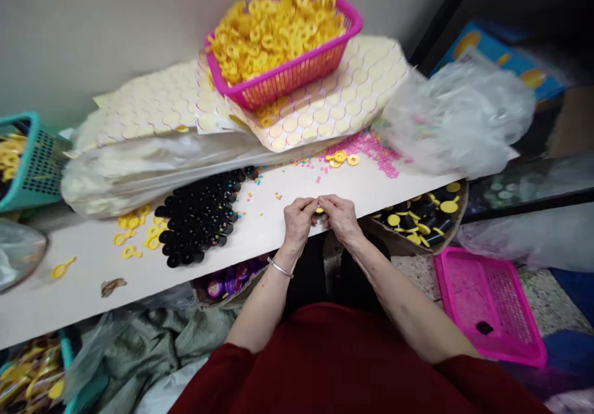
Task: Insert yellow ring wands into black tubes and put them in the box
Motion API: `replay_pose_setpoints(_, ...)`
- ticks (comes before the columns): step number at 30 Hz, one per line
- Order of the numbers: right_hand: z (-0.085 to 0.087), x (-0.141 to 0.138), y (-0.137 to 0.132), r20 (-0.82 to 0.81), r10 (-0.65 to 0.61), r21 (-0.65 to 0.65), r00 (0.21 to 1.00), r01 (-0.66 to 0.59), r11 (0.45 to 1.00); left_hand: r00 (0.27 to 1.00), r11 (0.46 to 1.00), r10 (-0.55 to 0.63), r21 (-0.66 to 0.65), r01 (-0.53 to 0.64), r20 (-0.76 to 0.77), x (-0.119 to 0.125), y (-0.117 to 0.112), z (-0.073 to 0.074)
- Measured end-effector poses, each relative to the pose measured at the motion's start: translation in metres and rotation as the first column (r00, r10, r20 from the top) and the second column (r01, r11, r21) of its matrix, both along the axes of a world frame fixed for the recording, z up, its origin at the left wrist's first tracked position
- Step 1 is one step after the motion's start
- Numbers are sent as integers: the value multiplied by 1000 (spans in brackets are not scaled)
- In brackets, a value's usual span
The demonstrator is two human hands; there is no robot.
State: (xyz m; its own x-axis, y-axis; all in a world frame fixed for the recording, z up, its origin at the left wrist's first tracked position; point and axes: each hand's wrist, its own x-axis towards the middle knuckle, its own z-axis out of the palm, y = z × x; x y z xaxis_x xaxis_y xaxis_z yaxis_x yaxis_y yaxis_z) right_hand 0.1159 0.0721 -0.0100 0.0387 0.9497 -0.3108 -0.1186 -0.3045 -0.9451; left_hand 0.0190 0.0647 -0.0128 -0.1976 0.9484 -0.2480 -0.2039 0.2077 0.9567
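Note:
My left hand and my right hand meet at the front edge of the white table. Both are closed around one small piece with a yellow part showing between the fingertips; the rest of it is hidden by my fingers. To the left of my hands stand several black cylindrical cups packed close together, some with small coloured beads by them. Beyond my hands lie a few yellow ring-shaped pieces with tabs beside a scatter of pink beads.
A pink basket heaped with yellow pieces rests on sheets of round stickers at the back. A clear plastic bag sits at the right. Below the table edge are a box of black and yellow pieces and a pink tray.

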Motion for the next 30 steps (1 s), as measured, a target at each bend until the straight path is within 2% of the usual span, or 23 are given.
replay_pose_setpoints(3, 3, 5, -3, -126, 58, -8, 990, -60, 998, 998, 998, -39, 45, 42, -57, -5, -3, 0)
replay_pose_setpoints(5, 4, 8, -6, -210, 38, 1, 977, -39, 999, 990, 988, -115, 96, 122, -79, -9, -5, -2)
replay_pose_setpoints(9, 4, 16, -21, -259, -47, 7, 965, 50, 999, 939, 914, -314, 223, 339, -142, -14, -14, -10)
replay_pose_setpoints(11, 5, 24, -34, -245, -51, 7, 968, 55, 998, 905, 874, -360, 257, 412, -226, -9, -21, -12)
replay_pose_setpoints(15, 14, 57, -72, -334, 10, 65, 942, 13, 998, 854, 830, -339, 301, 469, -396, 14, -43, -5)
replay_pose_setpoints(19, 18, 100, -113, -418, 52, 180, 907, 26, 983, 854, 772, -314, 412, 484, -415, 46, -70, 13)
replay_pose_setpoints(21, 18, 118, -131, -411, 60, 228, 910, 39, 973, 841, 716, -327, 468, 518, -431, 62, -81, 23)
replay_pose_setpoints(24, 17, 134, -151, -467, 62, 224, 882, 50, 973, 790, 606, -306, 531, 592, -532, 83, -93, 32)
replay_pose_setpoints(30, 18, 150, -174, -466, -75, 125, 882, 149, 981, 652, 311, -102, 598, 738, -751, 111, -110, 35)
